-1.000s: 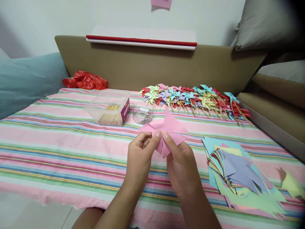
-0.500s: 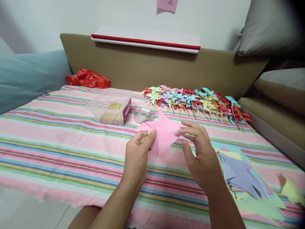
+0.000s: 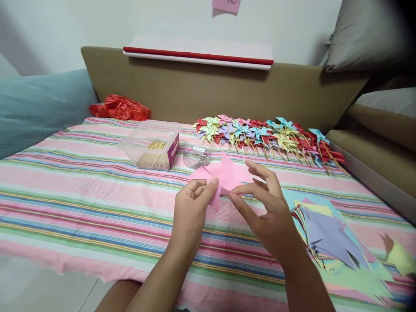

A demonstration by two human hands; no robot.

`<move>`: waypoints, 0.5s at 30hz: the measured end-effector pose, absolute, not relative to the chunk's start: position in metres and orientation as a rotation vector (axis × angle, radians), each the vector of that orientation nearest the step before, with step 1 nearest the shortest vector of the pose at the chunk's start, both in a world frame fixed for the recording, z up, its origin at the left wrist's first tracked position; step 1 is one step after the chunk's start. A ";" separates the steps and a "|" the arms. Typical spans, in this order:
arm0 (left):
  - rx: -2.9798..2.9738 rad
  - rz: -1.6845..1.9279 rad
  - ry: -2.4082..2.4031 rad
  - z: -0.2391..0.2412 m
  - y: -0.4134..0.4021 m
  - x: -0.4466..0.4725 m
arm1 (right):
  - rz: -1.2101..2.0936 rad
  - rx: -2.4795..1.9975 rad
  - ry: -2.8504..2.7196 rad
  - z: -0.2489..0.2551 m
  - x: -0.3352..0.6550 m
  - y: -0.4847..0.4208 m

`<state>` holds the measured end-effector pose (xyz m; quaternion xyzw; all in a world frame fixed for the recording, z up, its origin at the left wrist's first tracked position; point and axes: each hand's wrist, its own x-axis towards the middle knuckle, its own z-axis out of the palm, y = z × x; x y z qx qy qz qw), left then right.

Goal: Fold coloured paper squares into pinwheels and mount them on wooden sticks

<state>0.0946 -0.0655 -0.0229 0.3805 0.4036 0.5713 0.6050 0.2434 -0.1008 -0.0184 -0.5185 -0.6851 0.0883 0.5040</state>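
Held above the striped cloth is a pink sheet of paper (image 3: 229, 171), cut into pointed blades like a pinwheel. My left hand (image 3: 194, 203) pinches its left part, thumb on top. With thumb and index finger, my right hand (image 3: 264, 201) grips a lower right flap and bends it toward the middle; the other fingers are lifted. Just beyond the paper stands a clear round container (image 3: 196, 158) with small metallic pieces. To its left is a clear plastic box (image 3: 147, 147) full of thin wooden sticks.
Finished pinwheels (image 3: 247, 132) on sticks lie at the back right. Cut paper sheets (image 3: 328, 236) are stacked at the right, near a yellow paper piece (image 3: 401, 259). A red plastic bag (image 3: 121, 107) sits at the back left, beside a blue cushion (image 3: 42, 108).
My right hand has moved left and closed its thumb and index finger on the paper's lower right flap, which is now bent inward. My left hand keeps its pinch.
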 end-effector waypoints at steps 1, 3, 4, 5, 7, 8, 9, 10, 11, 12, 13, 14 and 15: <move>0.901 1.319 0.937 -0.023 -0.066 0.095 | 0.229 -1.264 -1.626 -0.018 0.242 -0.101; 0.926 1.316 0.937 -0.023 -0.067 0.096 | 0.271 -1.303 -1.556 -0.019 0.239 -0.100; 0.931 1.319 0.935 -0.023 -0.067 0.096 | 0.293 -1.320 -1.521 -0.019 0.238 -0.100; 0.933 1.322 0.931 -0.022 -0.067 0.097 | 0.314 -1.332 -1.491 -0.019 0.237 -0.099; 0.937 1.326 0.922 -0.022 -0.067 0.098 | 0.335 -1.340 -1.446 -0.020 0.234 -0.098; 0.939 1.326 0.918 -0.022 -0.068 0.098 | 0.337 -1.341 -1.430 -0.020 0.233 -0.098; 0.941 1.326 0.914 -0.022 -0.068 0.098 | 0.340 -1.342 -1.414 -0.020 0.233 -0.097; 0.943 1.326 0.913 -0.022 -0.068 0.098 | 0.346 -1.342 -1.399 -0.020 0.232 -0.097; 0.946 1.327 0.915 -0.023 -0.068 0.098 | 0.359 -1.342 -1.383 -0.021 0.231 -0.097; 0.949 1.328 0.917 -0.023 -0.068 0.098 | 0.373 -1.341 -1.367 -0.021 0.231 -0.097; 0.953 1.330 0.920 -0.023 -0.068 0.098 | 0.387 -1.339 -1.355 -0.022 0.230 -0.096; 0.956 1.331 0.923 -0.023 -0.067 0.098 | 0.396 -1.337 -1.349 -0.022 0.230 -0.096; 0.956 1.332 0.927 -0.023 -0.067 0.098 | 0.400 -1.334 -1.346 -0.023 0.230 -0.095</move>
